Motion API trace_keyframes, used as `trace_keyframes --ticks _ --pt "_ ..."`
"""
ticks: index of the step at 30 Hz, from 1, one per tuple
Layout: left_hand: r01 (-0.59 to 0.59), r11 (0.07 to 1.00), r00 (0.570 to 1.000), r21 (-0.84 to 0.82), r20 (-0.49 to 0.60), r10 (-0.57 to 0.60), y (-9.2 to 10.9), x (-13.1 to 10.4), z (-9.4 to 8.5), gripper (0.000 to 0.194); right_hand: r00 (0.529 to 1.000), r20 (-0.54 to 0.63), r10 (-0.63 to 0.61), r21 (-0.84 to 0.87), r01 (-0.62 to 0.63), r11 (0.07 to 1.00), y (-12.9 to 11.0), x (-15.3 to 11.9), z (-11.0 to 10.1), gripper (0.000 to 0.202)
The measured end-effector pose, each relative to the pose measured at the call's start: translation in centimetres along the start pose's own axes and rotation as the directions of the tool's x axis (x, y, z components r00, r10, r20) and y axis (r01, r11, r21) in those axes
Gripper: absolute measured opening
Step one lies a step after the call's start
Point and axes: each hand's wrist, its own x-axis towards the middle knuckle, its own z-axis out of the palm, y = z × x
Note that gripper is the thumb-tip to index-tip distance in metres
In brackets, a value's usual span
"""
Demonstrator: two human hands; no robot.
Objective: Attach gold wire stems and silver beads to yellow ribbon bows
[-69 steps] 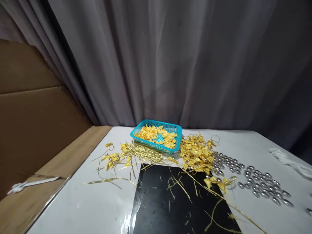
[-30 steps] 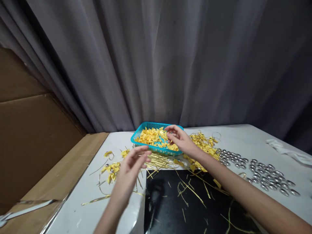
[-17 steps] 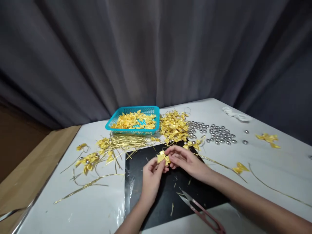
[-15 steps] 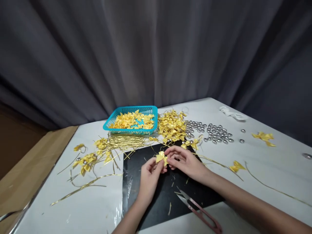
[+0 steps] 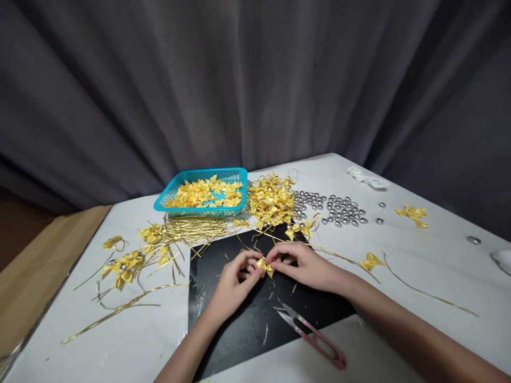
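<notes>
Over the black mat (image 5: 231,330), a small yellow ribbon bow (image 5: 265,267) is pinched between both hands. My left hand (image 5: 236,279) grips its left side with thumb and fingers. My right hand (image 5: 301,265) holds the right side between thumb and forefinger. The back of the bow and the inner fingertips are hidden. Thread snips with pink handles (image 5: 325,348) lie on the mat's near edge, blades pointing up and left. Behind the hands is a heap of yellow bows (image 5: 271,199), some with silvery beads on them.
A blue basket (image 5: 159,205) of yellow bows stands at the back. Gold wire ties (image 5: 195,229) lie in front of it. Silver oval beads (image 5: 345,211) are scattered right of the heap. Loose bows (image 5: 123,266) and long wires (image 5: 123,307) lie left, and crumpled white plastic (image 5: 367,178) back right.
The view has shifted, so the table things appear further left and slightly higher. The bow has turned between my fingers, and my left hand has tilted over. Both hands keep hold.
</notes>
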Motion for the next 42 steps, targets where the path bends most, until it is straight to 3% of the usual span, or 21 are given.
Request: trace_keyframes --ticks 3,11,15,22,33,38,42 --pt "0.003 0.999 0.998 0.049 0.061 -0.006 0.0 0.1 -0.2 0.020 0.999 0.033 -0.013 -0.086 0.016 0.996 0.0 0.0 -0.3 0.017" --pt "0.004 0.993 0.999 0.118 0.043 -0.009 0.3 -0.1 0.0 0.013 0.993 0.096 -0.066 -0.207 0.085 0.975 0.1 -0.3 -0.9 0.015" --pt "0.033 0.999 0.995 0.037 0.090 -0.036 0.1 0.0 -0.2 0.015 0.991 0.107 -0.084 -0.209 0.105 0.972 0.3 -0.4 -0.7 0.014" --pt "0.123 0.980 0.982 -0.157 0.164 -0.097 -0.1 0.3 -0.5 0.024 0.997 0.025 -0.068 -0.165 0.071 0.984 0.2 -0.3 -0.3 0.015" --pt "0.141 0.957 0.988 -0.254 0.102 -0.119 0.1 0.3 -0.5 0.040 0.998 -0.016 0.053 -0.067 -0.054 0.996 -0.4 -0.3 -0.7 0.018" --pt "0.121 0.955 0.992 -0.271 0.056 -0.110 0.3 0.2 -0.9 0.039 0.997 -0.009 0.076 -0.058 -0.076 0.995 -0.3 -0.2 -1.4 0.018" --pt "0.069 0.965 0.997 -0.252 -0.026 -0.078 0.0 0.2 -1.2 0.031 0.993 -0.067 0.093 -0.064 -0.097 0.993 0.1 -0.2 -2.4 0.018"
